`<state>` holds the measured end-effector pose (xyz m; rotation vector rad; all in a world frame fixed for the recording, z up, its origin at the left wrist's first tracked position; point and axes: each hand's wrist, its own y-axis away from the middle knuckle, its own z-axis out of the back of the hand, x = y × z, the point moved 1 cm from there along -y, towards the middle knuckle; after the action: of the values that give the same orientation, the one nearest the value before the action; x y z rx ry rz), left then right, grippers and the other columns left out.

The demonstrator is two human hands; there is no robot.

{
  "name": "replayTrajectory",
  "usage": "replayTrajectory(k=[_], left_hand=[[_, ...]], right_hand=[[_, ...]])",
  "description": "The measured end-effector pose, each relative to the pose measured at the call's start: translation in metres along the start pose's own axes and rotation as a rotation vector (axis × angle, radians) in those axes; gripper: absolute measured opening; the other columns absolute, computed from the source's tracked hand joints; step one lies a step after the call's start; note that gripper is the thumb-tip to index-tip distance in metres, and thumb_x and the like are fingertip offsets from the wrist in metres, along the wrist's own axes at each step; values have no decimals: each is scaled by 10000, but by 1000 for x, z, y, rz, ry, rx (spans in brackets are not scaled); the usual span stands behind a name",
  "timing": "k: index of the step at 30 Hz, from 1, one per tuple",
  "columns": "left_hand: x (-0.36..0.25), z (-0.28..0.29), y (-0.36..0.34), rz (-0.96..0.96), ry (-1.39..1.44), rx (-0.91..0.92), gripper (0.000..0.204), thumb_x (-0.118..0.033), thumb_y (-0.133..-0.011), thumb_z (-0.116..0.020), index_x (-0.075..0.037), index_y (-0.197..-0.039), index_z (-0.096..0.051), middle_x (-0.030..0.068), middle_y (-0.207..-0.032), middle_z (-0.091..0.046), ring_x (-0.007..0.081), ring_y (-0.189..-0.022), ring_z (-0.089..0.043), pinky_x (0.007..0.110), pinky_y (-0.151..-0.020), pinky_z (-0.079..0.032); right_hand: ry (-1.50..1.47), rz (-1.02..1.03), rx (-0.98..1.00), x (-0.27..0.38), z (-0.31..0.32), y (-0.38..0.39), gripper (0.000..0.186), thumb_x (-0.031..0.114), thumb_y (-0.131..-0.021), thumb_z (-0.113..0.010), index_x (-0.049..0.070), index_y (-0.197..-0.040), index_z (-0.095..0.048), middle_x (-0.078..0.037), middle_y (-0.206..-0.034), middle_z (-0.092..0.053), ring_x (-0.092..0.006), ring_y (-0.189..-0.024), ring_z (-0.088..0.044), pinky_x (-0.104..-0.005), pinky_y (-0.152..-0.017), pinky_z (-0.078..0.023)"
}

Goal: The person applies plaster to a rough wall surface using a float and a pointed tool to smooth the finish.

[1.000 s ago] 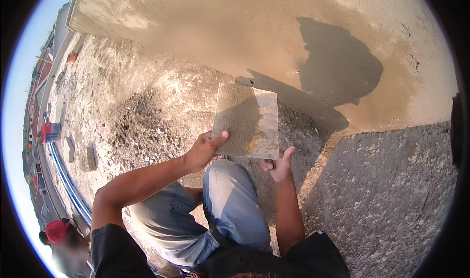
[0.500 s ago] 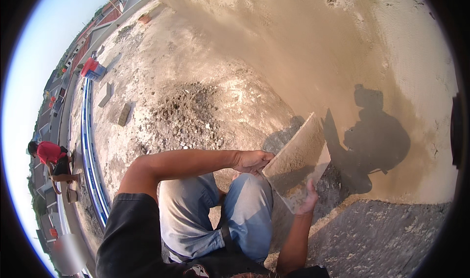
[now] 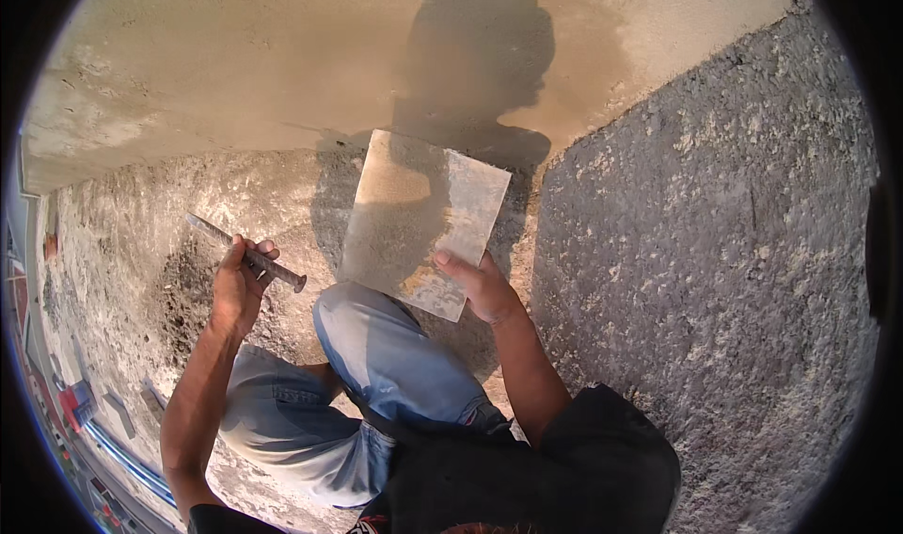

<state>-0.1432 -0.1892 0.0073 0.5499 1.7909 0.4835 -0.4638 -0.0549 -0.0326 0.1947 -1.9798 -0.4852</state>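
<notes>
Hands apart, both loaded; left hand point(image 3: 239, 289) closed round the shaft of a metal tool point(image 3: 282, 271), right hand point(image 3: 482, 285) clamped on a flat panel point(image 3: 419, 223) near its lower right corner, thumb on the upper face, fingers hidden behind; big stuff first: rough grey surface point(image 3: 705, 214) fills the right side, its upper left edge meeting a tan wall point(image 3: 263, 54); wall runs across the top, damp-looking patch and a head-and-shoulders shadow point(image 3: 480, 54) on it; pale ground point(image 3: 113, 252) spreads below the wall's bottom edge, dark rubble point(image 3: 183, 294) on it beyond the left forearm; jeans point(image 3: 395, 346) with knees bent over the ground; panel is held tilted just beyond the right knee, can't tell if its lower edge touches; panel face is part shaded, smeared grey-brown, paler along its right edge; blue-and-white pipes point(image 3: 127, 463) lie toward the ground's left edge, red-and-blue bucket point(image 3: 75, 404) at their far end; tool is slim and dark, flared head toward the panel, narrow tip pointing up-left.
</notes>
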Motion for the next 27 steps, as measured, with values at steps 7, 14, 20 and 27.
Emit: replayTrajectory(k=[7, 14, 20, 27], left_hand=[[-19, 67, 17, -87, 22, -80, 210, -317, -1004, -438, -136, -928, -514, 38, -940, -599, 194, -928, -559, 369, -874, -416], [-17, 58, 15, -90, 98, -100, 231, -305, -1016, -404, -117, -922, -500, 47, -873, -598, 174, -810, -577, 348, -792, -474], [-27, 58, 14, -123, 102, -83, 216, -282, -1017, -411, -117, -907, -498, 27, -835, -551, 173, -778, -521, 311, -771, -420], [-19, 67, 1, -112, 156, -67, 215, -288, -1011, -431, -112, -913, -509, 25, -817, -547, 166, -752, -516, 310, -753, -423]], right_hand=[[1123, 57, -888, -96, 163, 4, 350, 174, -860, -569, -4, -1161, -575, -250, -967, -639, -419, -940, -618, -470, -805, -491], [1273, -210, -837, -140, 162, -83, 415, 146, -782, -613, 35, -1181, -583, -246, -966, -647, -411, -939, -625, -473, -809, -511], [1055, 86, -930, -101, 157, -68, 332, 105, -804, -550, 44, -1124, -617, -260, -864, -649, -430, -854, -630, -492, -779, -496], [1281, -157, -775, -110, 169, -118, 308, 147, -786, -582, 14, -1059, -633, -265, -946, -646, -416, -912, -631, -461, -824, -502]])
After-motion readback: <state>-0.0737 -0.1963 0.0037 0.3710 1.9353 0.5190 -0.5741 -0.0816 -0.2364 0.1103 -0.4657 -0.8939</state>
